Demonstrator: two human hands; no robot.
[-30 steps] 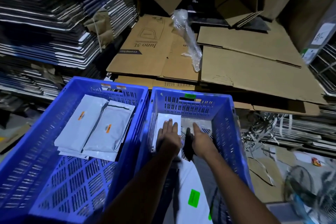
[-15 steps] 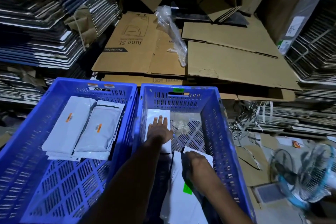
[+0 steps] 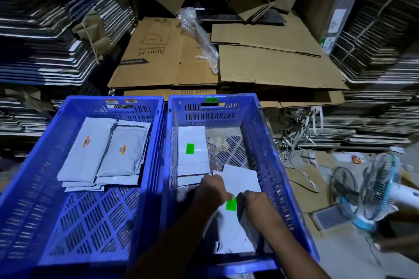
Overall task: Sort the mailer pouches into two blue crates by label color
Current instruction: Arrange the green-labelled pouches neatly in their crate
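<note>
since half a second ago the left hand [image 3: 212, 187] is no longer lying flat on the far pouch [image 3: 192, 150]; it is now back beside the right hand [image 3: 255, 203], and that pouch's green label is showing. both hands are working inside the right crate [image 3: 260, 133], on the near pouch [image 3: 229, 229], which is lying along the crate's floor with a green label [image 3: 231, 205] between the two hands. the left grip is clenched, thumb and fingers pinching the pouch's left edge by the label. the right grip is curled over the pouch's darker right edge, grasping it. a white flap [image 3: 241, 178] of the same pouch, or of another one, i cannot tell which, is sticking up just beyond the knuckles. the far pouch is lying on a small stack against the crate's left wall. the left crate [image 3: 40, 179] is standing just beside, touching the right one, holding grey pouches [image 3: 106, 154] with orange labels, stacked at its far end. flattened cardboard [image 3: 260, 63] is piled behind both crates, and a fan [image 3: 374, 190] is standing on the floor to the right
</note>
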